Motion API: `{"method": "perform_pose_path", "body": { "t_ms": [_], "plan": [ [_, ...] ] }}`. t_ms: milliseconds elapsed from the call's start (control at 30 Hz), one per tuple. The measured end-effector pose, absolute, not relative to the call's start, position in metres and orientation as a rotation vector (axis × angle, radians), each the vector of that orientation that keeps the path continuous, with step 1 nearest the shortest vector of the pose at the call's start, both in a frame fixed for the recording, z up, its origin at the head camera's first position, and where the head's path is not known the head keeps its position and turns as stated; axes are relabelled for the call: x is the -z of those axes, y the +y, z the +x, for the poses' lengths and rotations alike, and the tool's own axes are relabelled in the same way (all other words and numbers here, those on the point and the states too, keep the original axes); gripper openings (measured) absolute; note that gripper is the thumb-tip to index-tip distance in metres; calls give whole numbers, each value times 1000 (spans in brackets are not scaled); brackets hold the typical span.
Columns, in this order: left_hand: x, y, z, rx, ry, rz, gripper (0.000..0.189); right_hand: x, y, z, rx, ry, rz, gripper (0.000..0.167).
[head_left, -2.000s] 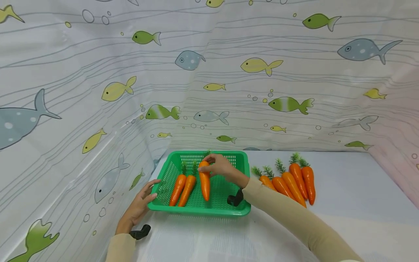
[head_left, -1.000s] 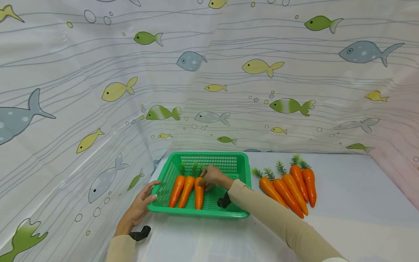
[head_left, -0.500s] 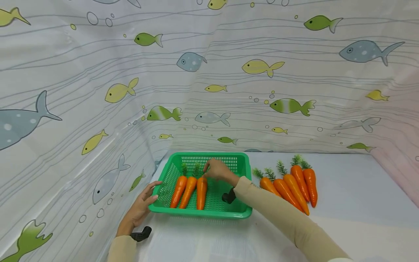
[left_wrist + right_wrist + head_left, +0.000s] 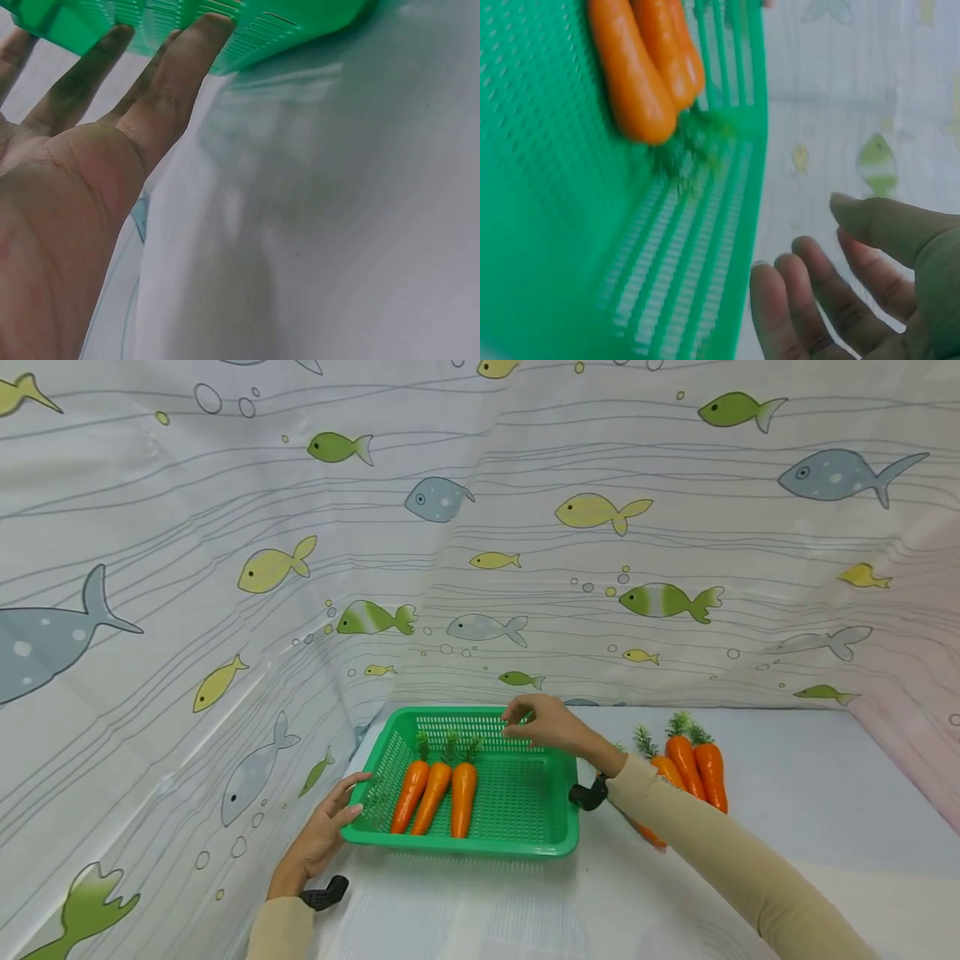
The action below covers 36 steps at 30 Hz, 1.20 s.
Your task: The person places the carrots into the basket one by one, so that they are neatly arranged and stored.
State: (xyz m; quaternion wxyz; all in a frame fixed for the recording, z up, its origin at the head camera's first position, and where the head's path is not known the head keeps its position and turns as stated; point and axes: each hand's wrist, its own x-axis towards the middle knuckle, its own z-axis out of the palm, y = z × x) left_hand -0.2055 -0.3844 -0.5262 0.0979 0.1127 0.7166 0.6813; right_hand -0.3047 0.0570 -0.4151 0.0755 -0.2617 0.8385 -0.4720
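Note:
A green plastic basket (image 4: pixel 465 844) stands on the table with three orange carrots inside. The left (image 4: pixel 408 797), middle (image 4: pixel 432 799) and right carrot (image 4: pixel 463 802) lie side by side, green tops toward the back. My left hand (image 4: pixel 318 835) is at the basket's left side; in the left wrist view its extended fingertips touch the basket wall. Over the basket's back right part hovers my right hand (image 4: pixel 551 724), holding nothing. The right wrist view shows its fingers (image 4: pixel 847 300) loosely bent, with thumb and fingertips apart, beside the basket rim (image 4: pixel 757 150).
Right of the basket, several more carrots (image 4: pixel 681 760) lie on the white table (image 4: pixel 810 785), partly hidden behind the right sleeve (image 4: pixel 720 843). A fish-printed sheet (image 4: pixel 525 577) hangs behind and along the left side. Each wrist carries a black camera mount (image 4: pixel 588 793).
My right hand lowered a carrot into the basket beside the other two and let go of it. It has since lifted and moved right. My left hand stays at the basket's side.

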Motion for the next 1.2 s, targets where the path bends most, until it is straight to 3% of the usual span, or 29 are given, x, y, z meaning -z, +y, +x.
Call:
{"method": "perform_pose_path", "body": {
  "t_ms": [267, 700, 1200],
  "plan": [
    [527, -384, -206, -1991, 2154, 295, 57, 419, 137, -293, 1508, 2600, -744, 26],
    [527, -382, -205, -2030, 2123, 317, 56, 452, 248, -250, 1527, 2762, -328, 42],
    [527, -383, -205, -1983, 2167, 272, 57, 496, 309, -226, 1431, 2907, -27, 55]
  ]
}}
